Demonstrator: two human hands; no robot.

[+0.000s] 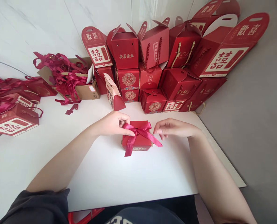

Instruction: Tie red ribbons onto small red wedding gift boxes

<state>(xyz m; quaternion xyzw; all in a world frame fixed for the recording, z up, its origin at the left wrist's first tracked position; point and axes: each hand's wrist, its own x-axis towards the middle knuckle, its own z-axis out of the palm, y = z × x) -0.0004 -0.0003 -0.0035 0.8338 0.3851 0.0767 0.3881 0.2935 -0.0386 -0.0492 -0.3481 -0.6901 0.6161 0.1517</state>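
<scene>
White table [105, 180] | ribboned box [141, 144], middle | brown carton [88, 92], rear left | stacked red boxes [152, 99], rear | more boxes [23, 113], left

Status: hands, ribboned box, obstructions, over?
Left hand touching pink bow. Right hand apart, beside it. Bow sits on red box. Nothing visibly blocking; stacked boxes behind.

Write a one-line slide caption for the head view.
The left hand touches a magenta bow on a red box, with the right hand loosely curled beside it.
</scene>
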